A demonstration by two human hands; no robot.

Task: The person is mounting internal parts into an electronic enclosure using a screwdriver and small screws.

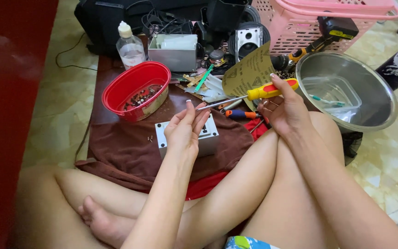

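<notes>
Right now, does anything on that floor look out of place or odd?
Yes: two tiny screws lie loose on the brown cloth left of the grey box, easy to lose. Tools and parts are heaped in a jumble behind.

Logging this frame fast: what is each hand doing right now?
Left hand: fingers pinched at the tip of the screwdriver; whether they hold anything small cannot be told.
Right hand: closed around the screwdriver's yellow handle.

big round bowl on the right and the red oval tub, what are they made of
Big round bowl: looks like polished steel, silvery and mirror-like, reflecting its contents. Red oval tub: probably glossy plastic, uniform red with soft highlights on its rim.
</notes>
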